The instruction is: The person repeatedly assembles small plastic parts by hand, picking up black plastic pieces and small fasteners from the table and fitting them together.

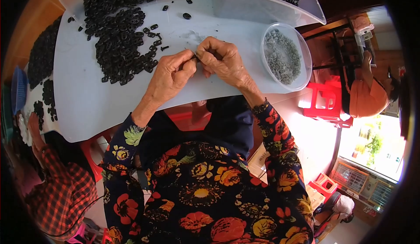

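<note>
Fingers (192,60) of your left hand (168,75) and your right hand (223,60) meet at one small dark piece (195,57), pinched between both, just above the table (87,99). One heap of black parts (120,47) lies well to your left, too many to count, with a few strays near it. One round clear tub (302,51) of small grey parts (283,56) sits at your right, one large clear bin (262,8) beyond. Judging by the heap's size, much remains; you cannot tell how many are finished.
</note>
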Motion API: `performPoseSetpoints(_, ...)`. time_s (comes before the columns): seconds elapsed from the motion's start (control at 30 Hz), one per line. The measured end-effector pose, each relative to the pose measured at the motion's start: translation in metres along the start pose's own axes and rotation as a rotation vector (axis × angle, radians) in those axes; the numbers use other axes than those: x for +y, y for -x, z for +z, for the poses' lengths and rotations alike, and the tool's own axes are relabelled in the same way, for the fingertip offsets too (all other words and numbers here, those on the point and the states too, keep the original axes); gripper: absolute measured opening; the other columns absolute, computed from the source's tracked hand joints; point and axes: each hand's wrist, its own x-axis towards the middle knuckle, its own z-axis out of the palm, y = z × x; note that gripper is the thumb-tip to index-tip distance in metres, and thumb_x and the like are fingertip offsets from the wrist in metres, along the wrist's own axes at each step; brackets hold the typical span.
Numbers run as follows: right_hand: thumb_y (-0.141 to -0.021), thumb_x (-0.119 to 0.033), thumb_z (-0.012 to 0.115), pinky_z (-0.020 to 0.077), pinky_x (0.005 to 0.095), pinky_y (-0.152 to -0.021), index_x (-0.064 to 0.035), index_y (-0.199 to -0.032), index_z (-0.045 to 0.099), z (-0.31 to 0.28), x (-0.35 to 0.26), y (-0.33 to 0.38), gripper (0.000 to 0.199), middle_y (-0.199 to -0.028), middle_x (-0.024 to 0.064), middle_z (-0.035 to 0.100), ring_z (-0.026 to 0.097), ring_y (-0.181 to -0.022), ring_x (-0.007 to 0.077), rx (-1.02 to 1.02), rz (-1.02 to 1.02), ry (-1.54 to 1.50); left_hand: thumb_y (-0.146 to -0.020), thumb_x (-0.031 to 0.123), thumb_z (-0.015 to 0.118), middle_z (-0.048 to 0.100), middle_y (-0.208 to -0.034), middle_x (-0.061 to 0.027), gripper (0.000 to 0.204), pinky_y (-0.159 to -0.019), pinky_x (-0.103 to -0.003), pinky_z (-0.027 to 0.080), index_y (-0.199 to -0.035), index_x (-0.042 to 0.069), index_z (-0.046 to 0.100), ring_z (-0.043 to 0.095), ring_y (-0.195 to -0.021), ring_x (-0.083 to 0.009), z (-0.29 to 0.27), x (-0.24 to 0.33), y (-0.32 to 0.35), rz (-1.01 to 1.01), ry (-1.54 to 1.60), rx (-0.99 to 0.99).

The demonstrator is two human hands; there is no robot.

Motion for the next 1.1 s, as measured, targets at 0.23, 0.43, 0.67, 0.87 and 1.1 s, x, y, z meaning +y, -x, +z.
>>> performPoseSetpoints(0.23,-0.093,-0.012,0.056,0.0449,0.0215,-0.05,0.0012,-0.083,0.058,0.002,-0.003,0.001,0.017,-0.068,0.0015,0.056,0.052,-0.055,0.0059,0.015,-0.107,0.096,-0.088,0.009,0.047,0.039,-0.062,0.0013,0.02,-0.05,-0.023,0.033,-0.072,0.001,0.038,0.033,-0.058,-0.0066,0.001,-0.001,0.001,0.021,-0.005,0.008)
performPoseSetpoints(0.43,-0.092,-0.018,0.06,0.0444,0.022,-0.049,0.0019,-0.087,0.059,-0.008,0.0,-0.001,0.02,-0.066,0.0022,0.056,0.05,-0.053,0.0064,-0.055,0.024,-0.114,-0.089,0.011,0.048,0.044,-0.063,0.0009,0.02,-0.051,-0.023,0.035,-0.072,0.002,0.041,0.039,-0.058,-0.0059,0.0,0.0,0.002,-0.011,0.068,0.008)
performPoseSetpoints(0.67,-0.091,-0.017,0.062,0.0446,0.0214,-0.049,0.0022,-0.089,0.06,-0.001,0.0,-0.004,0.019,-0.069,0.0019,0.057,0.051,-0.055,0.0063,-0.028,-0.025,-0.105,-0.09,0.013,0.049,0.047,-0.063,0.0007,0.021,-0.052,-0.022,0.035,-0.072,0.004,0.044,0.041,-0.058,-0.0054,-0.002,-0.001,0.002,-0.016,0.06,-0.005)
performPoseSetpoints(0.87,-0.089,-0.018,0.064,0.0446,0.0214,-0.05,0.0006,-0.086,0.061,0.006,-0.001,-0.003,0.019,-0.068,0.0013,0.057,0.052,-0.056,0.0062,0.05,-0.014,-0.009,-0.09,0.014,0.049,0.046,-0.062,0.0007,0.022,-0.051,-0.023,0.034,-0.073,0.002,0.043,0.037,-0.056,-0.0052,0.001,-0.004,0.002,0.02,0.056,0.021)
performPoseSetpoints(1.1,-0.091,-0.019,0.063,0.0444,0.0211,-0.05,0.0011,-0.085,0.061,-0.003,-0.003,-0.004,0.021,-0.068,0.0016,0.057,0.051,-0.055,0.0064,0.018,0.087,-0.176,-0.091,0.015,0.047,0.046,-0.062,0.0003,0.022,-0.051,-0.023,0.033,-0.074,0.002,0.045,0.036,-0.056,-0.0055,0.002,-0.005,0.002,0.011,0.034,0.05)
